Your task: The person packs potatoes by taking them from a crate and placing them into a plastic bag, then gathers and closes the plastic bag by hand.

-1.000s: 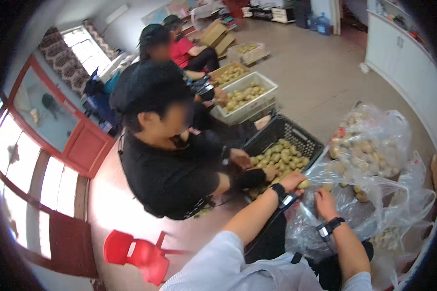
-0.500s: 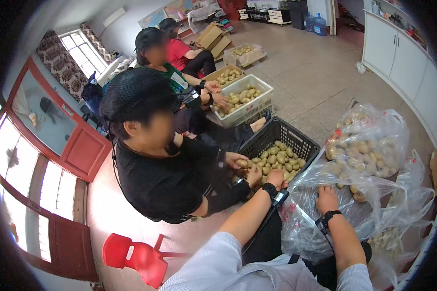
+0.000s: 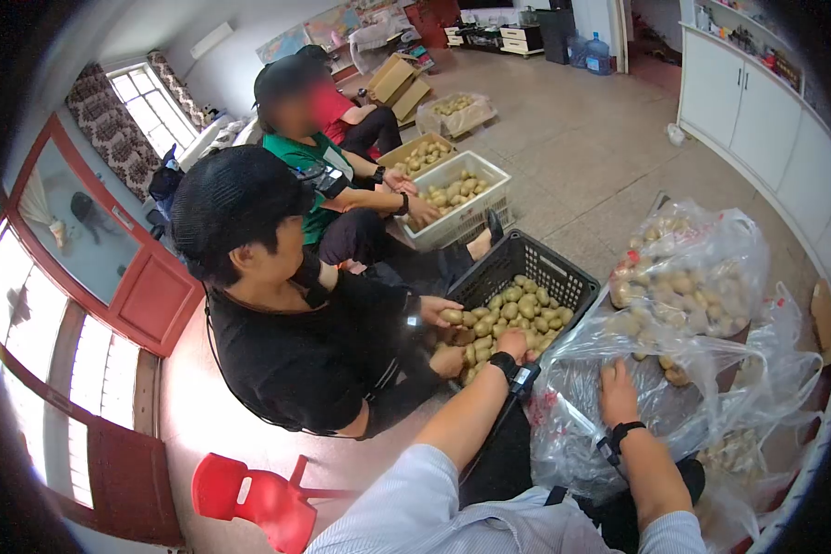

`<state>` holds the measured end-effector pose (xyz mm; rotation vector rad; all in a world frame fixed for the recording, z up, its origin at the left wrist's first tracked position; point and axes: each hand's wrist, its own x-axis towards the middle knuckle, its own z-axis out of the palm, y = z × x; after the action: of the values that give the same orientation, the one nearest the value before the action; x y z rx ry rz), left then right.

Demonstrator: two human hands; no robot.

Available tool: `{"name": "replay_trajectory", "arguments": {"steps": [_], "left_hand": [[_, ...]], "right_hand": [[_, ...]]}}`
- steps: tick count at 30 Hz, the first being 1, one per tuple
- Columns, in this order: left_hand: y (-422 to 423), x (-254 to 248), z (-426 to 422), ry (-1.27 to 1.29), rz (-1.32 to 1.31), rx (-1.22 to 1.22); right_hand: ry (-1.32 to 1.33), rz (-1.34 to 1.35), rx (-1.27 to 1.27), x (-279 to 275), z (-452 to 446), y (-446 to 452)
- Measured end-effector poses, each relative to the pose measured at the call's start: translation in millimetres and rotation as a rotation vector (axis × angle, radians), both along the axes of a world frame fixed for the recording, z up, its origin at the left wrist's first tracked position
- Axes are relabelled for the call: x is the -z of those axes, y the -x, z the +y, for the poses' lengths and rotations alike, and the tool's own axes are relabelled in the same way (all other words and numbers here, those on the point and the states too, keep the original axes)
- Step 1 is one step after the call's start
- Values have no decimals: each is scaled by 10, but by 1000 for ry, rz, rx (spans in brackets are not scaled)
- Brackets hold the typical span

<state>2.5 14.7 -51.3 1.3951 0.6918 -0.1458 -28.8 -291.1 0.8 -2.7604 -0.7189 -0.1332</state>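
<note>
My left hand [image 3: 514, 343] reaches into a black slatted crate [image 3: 563, 263] and touches the potatoes [image 3: 517, 309] in it; its fingertips are hidden among them. My right hand [image 3: 619, 392] is at a clear plastic bag [image 3: 572, 425] beside the crate, its fingers curled on the film. Each of my wrists wears a black band with a small device. Across the crate, a person in black has both hands in the same potatoes, one hand [image 3: 437, 312] holding a potato [image 3: 451, 316].
Another clear bag [image 3: 692, 268] full of potatoes lies at the right. Beyond the black crate stand a white crate [image 3: 499, 185] and a cardboard box of potatoes [image 3: 425, 152], where co-workers sit. A red chair [image 3: 258, 499] is at lower left, white cabinets [image 3: 757, 111] at right.
My left hand has shifted slightly deeper over the potatoes. The neighbour in black has turned the head and lowered one hand into the crate. The view has shifted a little; my right hand stays on the bag.
</note>
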Motion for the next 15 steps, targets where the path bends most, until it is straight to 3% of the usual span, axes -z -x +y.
{"name": "replay_trajectory", "arguments": {"steps": [3,4,6,7,9,10,12,15], "left_hand": [[-118,601,213,-118,-13,137],[-236,1116,323,-419,-174,220],[-256,1201,350,-718,-340,301],[-174,867,354,-979,-278,556],[-155,689,297,-1238,-211,814],[-181,643,204,-553,-70,305],[-176,549,134,140,65,-192],[36,148,129,-842,15,294]], "right_hand": [[-5,-55,-12,64,-83,86],[-9,-9,-10,3,-94,144],[-12,35,-6,-6,-141,215],[-13,36,-2,25,-167,242],[-15,33,4,-2,-194,297],[-9,54,10,-66,-202,353],[-3,71,18,-79,-238,396],[-186,59,-6,-13,-318,407]]}}
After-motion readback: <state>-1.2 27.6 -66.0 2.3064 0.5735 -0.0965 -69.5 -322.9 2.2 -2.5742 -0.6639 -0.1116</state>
